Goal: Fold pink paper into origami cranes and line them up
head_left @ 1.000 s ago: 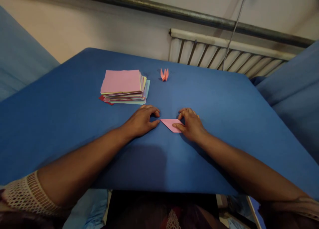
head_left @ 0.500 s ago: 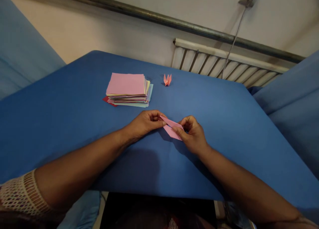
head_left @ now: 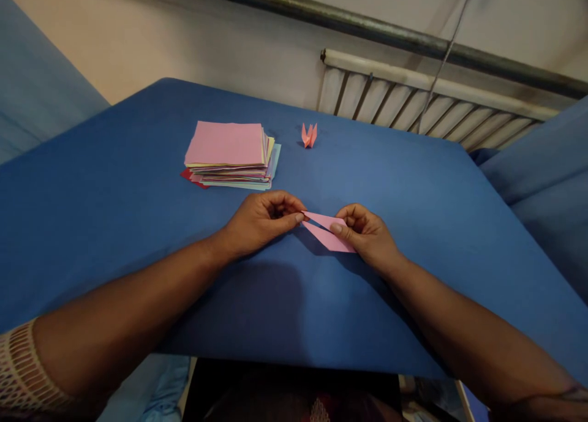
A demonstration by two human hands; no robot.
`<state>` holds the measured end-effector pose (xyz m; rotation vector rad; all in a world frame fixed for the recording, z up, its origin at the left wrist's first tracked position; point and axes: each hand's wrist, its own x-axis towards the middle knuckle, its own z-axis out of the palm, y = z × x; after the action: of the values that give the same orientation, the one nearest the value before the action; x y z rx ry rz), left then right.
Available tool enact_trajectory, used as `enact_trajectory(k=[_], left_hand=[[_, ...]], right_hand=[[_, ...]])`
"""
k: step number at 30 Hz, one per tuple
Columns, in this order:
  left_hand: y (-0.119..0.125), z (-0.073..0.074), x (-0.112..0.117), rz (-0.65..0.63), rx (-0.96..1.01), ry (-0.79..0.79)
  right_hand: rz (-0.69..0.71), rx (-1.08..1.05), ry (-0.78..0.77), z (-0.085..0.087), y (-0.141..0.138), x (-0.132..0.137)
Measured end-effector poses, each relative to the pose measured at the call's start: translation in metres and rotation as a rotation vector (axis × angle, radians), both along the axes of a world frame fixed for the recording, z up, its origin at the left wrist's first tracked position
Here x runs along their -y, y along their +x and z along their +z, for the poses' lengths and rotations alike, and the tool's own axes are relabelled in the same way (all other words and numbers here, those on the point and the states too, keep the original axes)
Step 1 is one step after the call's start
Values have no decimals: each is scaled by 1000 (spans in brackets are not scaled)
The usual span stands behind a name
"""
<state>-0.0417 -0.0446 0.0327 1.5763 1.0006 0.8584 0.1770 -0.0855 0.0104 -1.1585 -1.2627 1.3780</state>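
Observation:
A folded piece of pink origami paper is held between my two hands above the blue table. It is kite-shaped, with a narrow slit running along its middle from the left tip. My left hand pinches that pointed left end between thumb and fingers. On the wider right end, my right hand grips the paper, its thumb lying on top near the slit and its fingers behind. The fingers partly hide both ends of the paper.
A stack of coloured paper sheets, pink on top, lies beyond my left hand. To its right stands a small folded pink-orange paper figure. Blue cloth covers the table. Behind it are a radiator and a wall pipe.
The paper and my right hand have shifted slightly right, and the paper lies more level, with its slit showing more. My left hand still pinches the tip. The camera view has tilted a little.

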Motion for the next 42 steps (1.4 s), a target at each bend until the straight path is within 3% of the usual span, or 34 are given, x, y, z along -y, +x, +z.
enact_trajectory(k=[14,21,27,32,37,42], left_hand=[[-6,-2,-2,-33,-172,115],[-4,-2,-3,-51,-54,-18],[1,0,0,-116,-2,-153],[5,-8,-2,-66,-89,-81],[4,-20,-12,52,-150,-13],[2,-29,-19,61,-275,94]], right_hand=[[52,-46,2,-9,1,1],[-51,4,142,-13,-1,1],[-49,10,191,-17,-2,3],[-32,56,209,-24,-3,0],[-129,55,172,-32,3,-14],[-186,342,208,-37,9,-20]])
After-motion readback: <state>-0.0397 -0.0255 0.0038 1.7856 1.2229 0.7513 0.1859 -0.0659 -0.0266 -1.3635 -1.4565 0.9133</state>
